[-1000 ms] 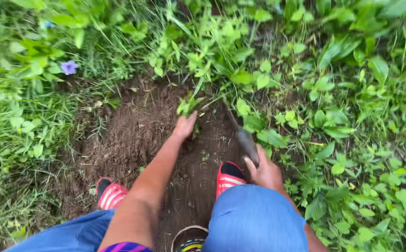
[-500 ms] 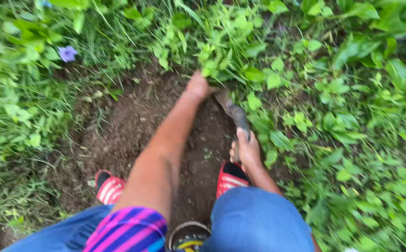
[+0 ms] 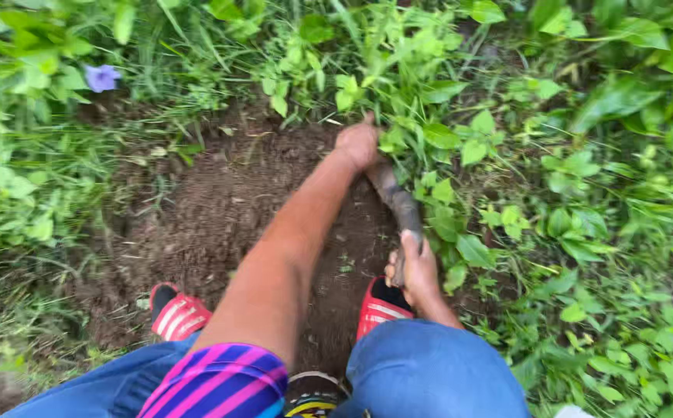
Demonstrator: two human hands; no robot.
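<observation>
My left hand reaches out over a patch of bare brown soil and is closed around the stems of green weeds at the patch's far edge. My right hand grips the handle of a soil-caked digging blade. The blade points away from me, its tip at the base of the weeds just beside my left hand. My left arm, with a striped sleeve, stretches across the middle of the view.
Thick green weeds and grass ring the soil patch on all sides. A purple flower stands at the far left. My feet in red sandals rest on the soil, and my blue-trousered knees fill the near edge.
My left hand has reached farther forward and closed on the weeds. The blade in my right hand has swung forward until its tip lies at the weeds' base.
</observation>
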